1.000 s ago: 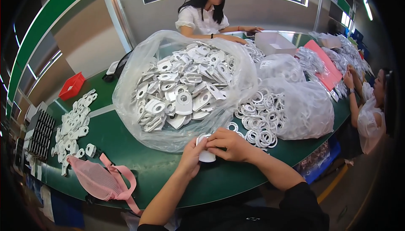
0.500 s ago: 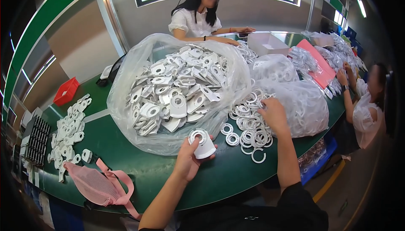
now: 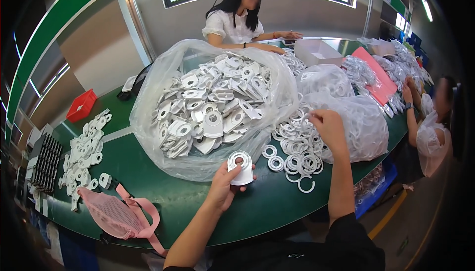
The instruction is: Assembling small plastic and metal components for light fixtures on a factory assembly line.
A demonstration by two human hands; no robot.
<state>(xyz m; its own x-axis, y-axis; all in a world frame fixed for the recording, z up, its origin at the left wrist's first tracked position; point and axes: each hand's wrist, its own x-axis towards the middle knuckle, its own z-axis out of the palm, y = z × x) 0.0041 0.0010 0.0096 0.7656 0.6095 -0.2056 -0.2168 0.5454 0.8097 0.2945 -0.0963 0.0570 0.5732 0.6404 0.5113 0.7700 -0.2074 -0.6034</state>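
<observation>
White plastic bracket (image 3: 241, 168) with a round hole sits in our left hand (image 3: 225, 188), fingers clamped around it just above the green table (image 3: 163, 192), while our right hand (image 3: 329, 128) reaches into the loose pile of white rings (image 3: 297, 147), fingertips closing on what looks like one ring, though we cannot tell whether it is truly gripped. From the head view, we judge the work far from done: the big clear bag of brackets (image 3: 213, 107) is heaped full, and only a modest spread of pieces (image 3: 84, 149) lies at the far left, which may be the finished ones. Hidden from us are the ring under the right fingertips, the underside of the held bracket, and whatever fills the second clear bag (image 3: 361, 122) behind the rings. A pink mesh pouch (image 3: 116, 214) lies near the table edge.
</observation>
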